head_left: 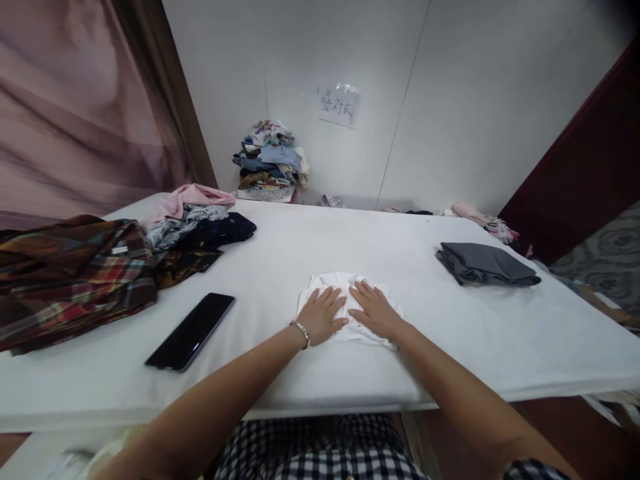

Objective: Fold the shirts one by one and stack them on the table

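Note:
A small folded white cloth (338, 283) lies on the white table (380, 360), a little in from the near edge. Both my hands press flat on top of it, side by side, fingers spread and pointing away from me. My left hand (323, 313) covers the cloth's left half and has a thin bracelet at the wrist. My right hand (373, 309) covers the right half. Neither hand grips anything.
A black phone (191, 331) lies left of my hands. A plaid garment (70, 280) and a heap of pink and dark clothes (197, 223) fill the table's left side. A folded grey garment (485, 265) sits at the right. A clothes pile (270, 162) stands against the far wall.

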The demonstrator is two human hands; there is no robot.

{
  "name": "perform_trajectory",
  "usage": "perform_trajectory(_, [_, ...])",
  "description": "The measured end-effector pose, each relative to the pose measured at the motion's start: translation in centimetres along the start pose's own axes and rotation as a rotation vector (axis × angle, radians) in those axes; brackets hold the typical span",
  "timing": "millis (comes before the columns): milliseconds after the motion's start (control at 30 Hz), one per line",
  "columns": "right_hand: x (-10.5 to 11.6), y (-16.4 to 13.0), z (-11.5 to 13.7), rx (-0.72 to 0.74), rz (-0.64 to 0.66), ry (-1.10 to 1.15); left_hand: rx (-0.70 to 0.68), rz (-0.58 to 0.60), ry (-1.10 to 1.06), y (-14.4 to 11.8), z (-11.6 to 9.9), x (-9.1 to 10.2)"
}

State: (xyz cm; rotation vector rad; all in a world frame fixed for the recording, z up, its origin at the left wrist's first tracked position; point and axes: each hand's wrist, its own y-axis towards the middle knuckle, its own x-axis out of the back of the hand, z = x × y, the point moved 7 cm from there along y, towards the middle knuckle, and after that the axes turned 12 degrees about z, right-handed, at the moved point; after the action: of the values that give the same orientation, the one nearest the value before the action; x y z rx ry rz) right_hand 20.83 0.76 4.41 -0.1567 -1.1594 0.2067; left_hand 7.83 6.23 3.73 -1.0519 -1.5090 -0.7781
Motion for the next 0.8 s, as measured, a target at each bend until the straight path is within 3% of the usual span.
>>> perform_trajectory(100, [-0.5, 0.2, -0.4, 0.014, -0.027, 0.051, -0.008, 0.003, -0.021, 0.1, 0.3, -0.5])
perform_trajectory(200, [0.3, -0.2, -1.3, 0.051, -0.063, 0.24, 0.001, -0.017, -0.082, -0.4, 1.0, 0.6])
perform_trajectory(267, [1.8, -1.3, -2.6, 0.026, -0.174, 0.411, 0.007, -0.118, -0.121, -1.5, 1.4, 2.1])
perform_trajectory(367, [4.1, -4.9, -4.9, -0.087, -0.456, 0.593, -0.055, -0.296, -0.14, -4.4, 0.9, 4.1])
perform_trajectory(467, [4.1, -8.8, -5.2, -0.14, -0.583, 0.797, -0.165, -0.287, -0.09, -6.8, -1.1, 4.3])
perform_trajectory(533, [2.1, -10.3, -3.9, -0.148, -0.485, 1.059, -0.211, -0.211, -0.024, -7.4, -2.5, 3.9])
perform_trajectory(700, [-5.8, -11.5, 3.0, -0.224, 0.03, 1.624, -0.218, -0.104, 0.098, -5.2, -3.9, 2.8])
perform_trajectory(800, [-7.6, -10.9, 5.1, -0.235, 0.118, 1.828, -0.198, -0.054, 0.121, -3.2, -4.0, 2.8])
